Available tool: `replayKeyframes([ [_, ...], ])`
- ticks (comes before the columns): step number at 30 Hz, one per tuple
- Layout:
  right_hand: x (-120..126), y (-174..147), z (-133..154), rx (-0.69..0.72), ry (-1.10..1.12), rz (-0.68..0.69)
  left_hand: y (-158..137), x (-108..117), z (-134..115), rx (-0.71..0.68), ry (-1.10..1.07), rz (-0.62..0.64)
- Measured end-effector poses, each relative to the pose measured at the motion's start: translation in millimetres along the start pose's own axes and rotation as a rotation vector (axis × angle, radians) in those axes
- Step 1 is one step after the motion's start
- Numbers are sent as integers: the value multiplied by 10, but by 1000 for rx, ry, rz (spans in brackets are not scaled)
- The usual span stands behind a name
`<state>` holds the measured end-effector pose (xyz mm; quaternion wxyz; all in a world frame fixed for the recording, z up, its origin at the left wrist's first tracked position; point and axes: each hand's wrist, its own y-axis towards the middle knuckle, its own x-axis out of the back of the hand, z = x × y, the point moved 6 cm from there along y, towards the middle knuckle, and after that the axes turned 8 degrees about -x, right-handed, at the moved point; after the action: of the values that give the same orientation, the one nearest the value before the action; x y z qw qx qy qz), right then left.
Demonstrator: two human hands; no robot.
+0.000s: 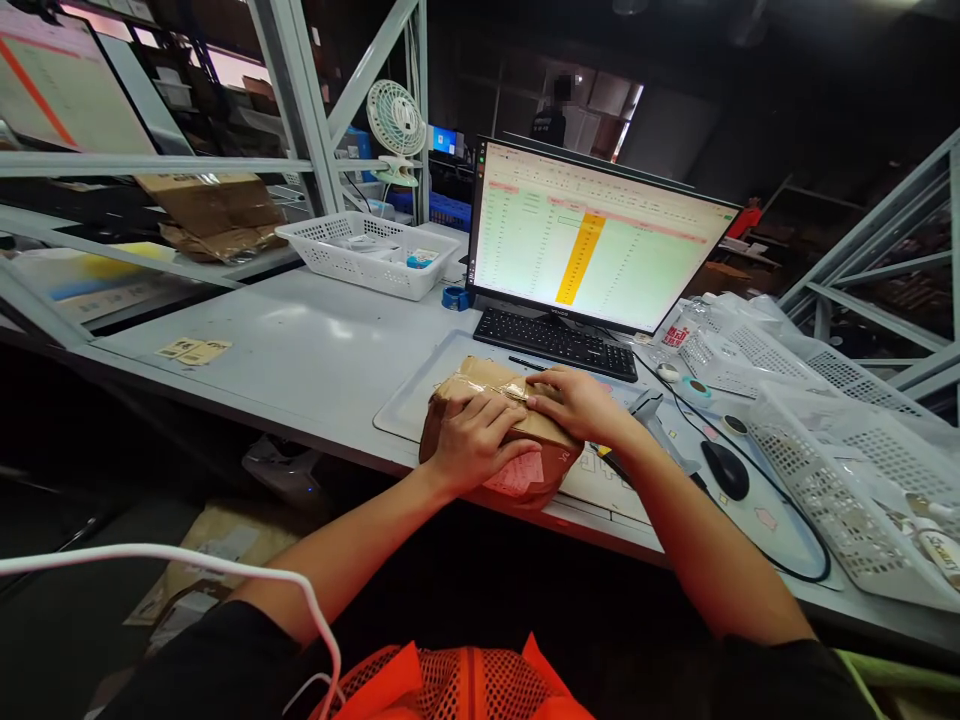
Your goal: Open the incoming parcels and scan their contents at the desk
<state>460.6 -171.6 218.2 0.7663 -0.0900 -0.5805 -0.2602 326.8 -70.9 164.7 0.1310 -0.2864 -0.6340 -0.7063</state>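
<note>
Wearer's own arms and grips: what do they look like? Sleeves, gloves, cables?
Left grip and right grip: ungloved, no watch or band visible. Black sleeves leave the forearms bare. A white cable passes in front of the left one. Orange mesh vest also worn.

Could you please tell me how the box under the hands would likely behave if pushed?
The box would probably slide rather than roll, given its boxy shape. It may give slightly under pressure, since it looks like cardboard. The shiny tape on top could feel slippery.
</note>
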Motion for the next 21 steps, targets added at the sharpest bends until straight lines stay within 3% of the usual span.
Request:
replayKeyframes([
  [3,52,84,53,-23,-233,9,-7,-23,16,21,-45,16],
  [5,125,207,-45,-116,-299,-66,-31,-31,6,36,-71,26],
  [7,165,374,-219,-209,-232,-119,-54,9,-27,40,-78,15],
  [10,21,605,-496,-282,49,1,-12,149,-72,9,-53,16],
  [13,-209,676,-645,-287,196,101,206,198,3,-45,-57,177],
  [18,-391,589,-719,-271,207,-19,693,-44,403,27,-162,466],
  [21,-349,548,-750,-269,214,-86,774,-85,432,-43,-132,443],
])
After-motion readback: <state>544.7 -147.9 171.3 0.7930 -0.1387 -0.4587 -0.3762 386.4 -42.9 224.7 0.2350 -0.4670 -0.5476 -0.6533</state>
